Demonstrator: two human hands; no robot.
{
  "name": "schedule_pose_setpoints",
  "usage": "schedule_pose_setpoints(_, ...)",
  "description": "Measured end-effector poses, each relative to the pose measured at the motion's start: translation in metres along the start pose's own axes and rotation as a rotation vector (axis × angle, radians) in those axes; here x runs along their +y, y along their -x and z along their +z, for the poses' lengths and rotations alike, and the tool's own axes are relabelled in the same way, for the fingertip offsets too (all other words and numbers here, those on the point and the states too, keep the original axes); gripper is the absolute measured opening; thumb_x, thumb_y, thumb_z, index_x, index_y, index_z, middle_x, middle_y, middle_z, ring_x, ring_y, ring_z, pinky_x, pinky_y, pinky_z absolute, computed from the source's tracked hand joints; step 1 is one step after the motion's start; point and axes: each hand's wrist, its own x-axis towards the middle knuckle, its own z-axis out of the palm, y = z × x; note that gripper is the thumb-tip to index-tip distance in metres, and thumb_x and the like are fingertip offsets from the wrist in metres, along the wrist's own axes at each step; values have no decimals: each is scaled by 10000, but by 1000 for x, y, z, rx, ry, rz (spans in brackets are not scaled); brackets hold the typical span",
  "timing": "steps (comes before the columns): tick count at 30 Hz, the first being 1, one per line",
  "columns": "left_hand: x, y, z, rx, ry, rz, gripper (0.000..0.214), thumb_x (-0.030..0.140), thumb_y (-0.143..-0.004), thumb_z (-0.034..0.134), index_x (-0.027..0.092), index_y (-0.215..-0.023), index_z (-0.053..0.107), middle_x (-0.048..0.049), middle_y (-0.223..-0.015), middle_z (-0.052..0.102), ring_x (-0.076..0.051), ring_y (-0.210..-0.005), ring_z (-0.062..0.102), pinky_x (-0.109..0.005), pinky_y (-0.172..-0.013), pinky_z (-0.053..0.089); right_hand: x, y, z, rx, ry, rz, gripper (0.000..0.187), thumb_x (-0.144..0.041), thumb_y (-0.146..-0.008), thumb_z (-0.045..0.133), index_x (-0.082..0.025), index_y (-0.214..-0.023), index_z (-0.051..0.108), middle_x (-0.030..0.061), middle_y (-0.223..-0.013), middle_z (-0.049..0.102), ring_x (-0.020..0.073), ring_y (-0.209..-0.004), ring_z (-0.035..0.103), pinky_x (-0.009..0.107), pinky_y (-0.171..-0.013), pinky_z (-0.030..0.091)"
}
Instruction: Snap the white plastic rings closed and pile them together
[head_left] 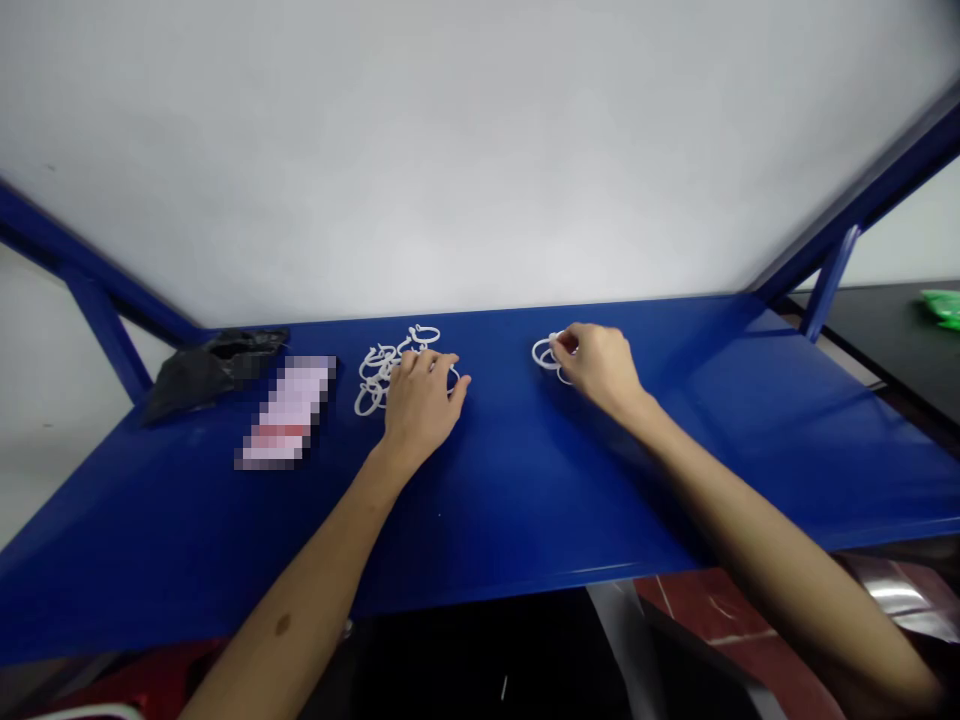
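A pile of white plastic rings [370, 398], each with a small tab or clasp, lies on the blue table left of centre. My left hand [421, 405] reaches over the right side of this pile, thumb and fingers apart, and covers part of it. One ring shows between the thumb and the forefinger; whether the fingertips touch it I cannot tell. To the right, my right hand [596, 365] is closed in a pinch on a white plastic ring [545, 354] at the table surface. Another ring lies partly under those fingers.
A blurred-out flat pinkish object [289, 412] lies left of the pile, with a black plastic bag [214, 372] behind it. The blue table [495, 500] has angled blue frame bars at both sides. A white wall [480, 170] stands behind. Something green [943, 307] rests on a dark surface at far right.
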Motion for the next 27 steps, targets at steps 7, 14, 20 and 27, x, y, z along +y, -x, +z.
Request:
schedule_pose_setpoints(7,-1,-2,-7,-186,-220,-59,325,404,-941,543,167,-1090,708,-143,-1097,683,-374,-1134,516,-510,-967,407,23,-52,11,-199,182,281,301,-304,-881,571,-85,-950,764,211,-895,726,297,-869,692,422,-748,525)
schedule_pose_setpoints(14,1,0,-4,-184,-185,-27,226,304,-942,549,168,-1021,713,-147,-1042,694,-379,-1100,522,-502,-912,397,10,-51,9,-225,210,306,295,-325,-869,620,-86,-966,761,226,-928,723,343,-941,693,448,-764,542)
schedule_pose_setpoints(20,-2,1,4,-94,-177,49,146,225,-928,553,200,-882,690,-108,-898,701,-331,-974,552,-466,-839,408,11,-31,-4,-113,193,208,314,-356,-910,562,-114,-930,761,180,-892,731,307,-839,693,447,-743,525)
schedule_pose_setpoints(27,18,0,-2,136,106,240,110,197,-922,602,223,-840,669,-48,-822,684,-255,-883,552,-404,-796,422,-8,17,25,-143,-468,-57,266,-433,-933,592,-213,-1048,688,62,-896,740,194,-767,672,348,-732,532)
